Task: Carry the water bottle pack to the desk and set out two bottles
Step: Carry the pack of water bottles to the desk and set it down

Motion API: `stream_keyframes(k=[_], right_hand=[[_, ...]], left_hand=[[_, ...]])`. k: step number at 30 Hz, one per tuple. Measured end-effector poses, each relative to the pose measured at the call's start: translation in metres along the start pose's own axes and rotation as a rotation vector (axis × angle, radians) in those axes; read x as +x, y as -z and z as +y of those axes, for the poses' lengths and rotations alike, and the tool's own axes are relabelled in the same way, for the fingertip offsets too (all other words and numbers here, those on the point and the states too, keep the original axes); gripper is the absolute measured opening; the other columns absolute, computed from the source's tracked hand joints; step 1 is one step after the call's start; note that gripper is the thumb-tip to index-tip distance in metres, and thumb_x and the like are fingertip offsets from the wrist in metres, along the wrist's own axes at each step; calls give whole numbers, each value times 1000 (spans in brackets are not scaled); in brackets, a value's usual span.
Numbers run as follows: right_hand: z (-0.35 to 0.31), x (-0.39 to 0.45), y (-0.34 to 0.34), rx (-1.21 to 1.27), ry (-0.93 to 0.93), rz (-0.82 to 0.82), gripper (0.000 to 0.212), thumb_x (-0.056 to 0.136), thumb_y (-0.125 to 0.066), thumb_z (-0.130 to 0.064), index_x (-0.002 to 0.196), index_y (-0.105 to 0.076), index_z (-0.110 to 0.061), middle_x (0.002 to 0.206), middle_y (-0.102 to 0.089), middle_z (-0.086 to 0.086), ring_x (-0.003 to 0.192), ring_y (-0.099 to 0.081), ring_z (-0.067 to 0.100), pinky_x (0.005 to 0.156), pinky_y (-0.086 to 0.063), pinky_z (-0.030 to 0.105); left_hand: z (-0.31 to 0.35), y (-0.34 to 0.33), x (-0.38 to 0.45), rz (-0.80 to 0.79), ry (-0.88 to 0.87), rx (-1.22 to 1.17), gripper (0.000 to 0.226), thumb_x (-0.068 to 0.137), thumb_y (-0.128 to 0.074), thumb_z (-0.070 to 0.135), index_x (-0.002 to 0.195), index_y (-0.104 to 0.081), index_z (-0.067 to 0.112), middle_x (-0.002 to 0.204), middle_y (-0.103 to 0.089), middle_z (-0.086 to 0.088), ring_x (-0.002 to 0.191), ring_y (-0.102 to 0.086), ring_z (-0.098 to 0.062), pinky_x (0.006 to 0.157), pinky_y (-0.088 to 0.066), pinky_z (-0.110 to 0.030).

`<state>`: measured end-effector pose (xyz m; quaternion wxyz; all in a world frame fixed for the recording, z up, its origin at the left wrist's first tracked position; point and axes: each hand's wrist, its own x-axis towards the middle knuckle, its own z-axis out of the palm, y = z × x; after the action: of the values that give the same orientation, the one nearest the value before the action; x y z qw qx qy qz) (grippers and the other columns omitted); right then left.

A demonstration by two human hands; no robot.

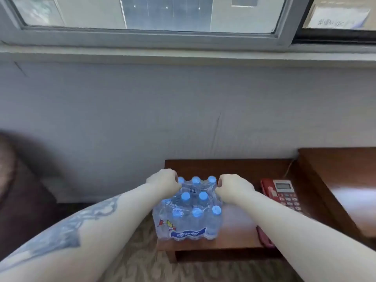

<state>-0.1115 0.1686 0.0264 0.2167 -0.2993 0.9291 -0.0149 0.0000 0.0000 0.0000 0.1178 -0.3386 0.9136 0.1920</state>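
A shrink-wrapped water bottle pack [189, 216] with several blue-capped bottles stands on a low dark wooden table [240, 226], near its left front corner. My left hand [163, 182] is closed on the plastic wrap at the pack's far left top. My right hand [234, 188] is closed on the wrap at the far right top. Between the two hands the wrap looks stretched and bunched. All the bottles sit inside the pack.
A red desk telephone [284, 194] lies on the table right of the pack, and a red object [263, 237] sits under my right forearm. A taller wooden desk [341, 180] adjoins at right. A dark armchair [18, 190] stands at left. Behind the table are a wall and a window.
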Motion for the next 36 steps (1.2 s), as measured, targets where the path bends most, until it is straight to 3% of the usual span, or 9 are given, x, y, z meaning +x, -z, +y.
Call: stream_keyframes(k=[3, 8, 10, 13, 20, 25, 28, 31, 36], right_hand=[[5, 16, -17, 93, -34, -12, 14, 82, -46, -26, 91, -56, -23, 106, -69, 2, 84, -60, 24, 66, -42, 29], [8, 60, -57, 606, -248, -22, 47, 90, -52, -34, 131, -46, -12, 129, -58, 12, 110, -58, 30, 88, -46, 37], [5, 75, -76, 857, -366, -16, 62, 91, -54, -39, 141, -36, -7, 140, -49, 15, 122, -50, 33, 96, -42, 40], [0, 91, -106, 920, -438, -16, 69, 92, -50, -48, 143, -33, -5, 143, -45, 17, 128, -45, 36, 103, -40, 47], [3, 115, -140, 879, -528, -69, 77, 89, -40, -64, 137, -35, -3, 136, -52, 19, 118, -53, 38, 87, -43, 42], [12, 120, -145, 798, -560, -88, 86, 81, -37, -76, 120, -48, 0, 100, -63, 14, 86, -61, 32, 72, -50, 39], [14, 123, -147, 703, -534, -119, 88, 80, -30, -79, 109, -54, 0, 85, -64, 11, 70, -61, 27, 55, -41, 34], [15, 127, -148, 649, -507, -100, 79, 80, -28, -79, 86, -57, -6, 71, -61, 7, 61, -58, 24, 50, -40, 33], [24, 130, -148, 634, -457, -128, 71, 79, -31, -80, 72, -50, -12, 66, -59, 5, 56, -55, 21, 46, -36, 31]], left_hand=[[-10, -18, 11, -38, 17, 3, 34, 90, -52, 37, 119, -64, 22, 125, -64, -5, 111, -60, -26, 88, -52, -38], [-34, -56, 36, -27, 156, -152, 61, 95, -51, 44, 149, -34, 21, 157, -30, -11, 143, -26, -32, 107, -39, -48], [-41, -69, 44, -28, 265, -357, 75, 94, -54, 48, 154, -20, 19, 160, -23, -15, 144, -25, -36, 112, -34, -49], [-44, -86, 49, -38, 375, -577, 89, 91, -57, 52, 156, -6, 19, 157, -27, -21, 140, -34, -40, 110, -35, -49], [-51, -113, 57, -35, 615, -743, 94, 84, -61, 62, 145, -30, -2, 148, -40, -21, 131, -45, -38, 104, -43, -48], [-55, -121, 57, -58, 750, -931, 109, 72, -71, 65, 147, -26, 0, 150, -41, -17, 128, -49, -36, 86, -44, -41], [-64, -119, 60, -113, 745, -963, 115, 63, -72, 72, 148, -32, 5, 150, -47, -13, 128, -51, -36, 97, -47, -46], [-63, -117, 62, -87, 746, -947, 113, 57, -68, 77, 143, -43, 7, 143, -55, -12, 122, -57, -35, 99, -49, -50], [-54, -121, 54, -22, 801, -965, 107, 55, -67, 78, 130, -56, 4, 129, -64, -12, 107, -64, -32, 73, -51, -38]])
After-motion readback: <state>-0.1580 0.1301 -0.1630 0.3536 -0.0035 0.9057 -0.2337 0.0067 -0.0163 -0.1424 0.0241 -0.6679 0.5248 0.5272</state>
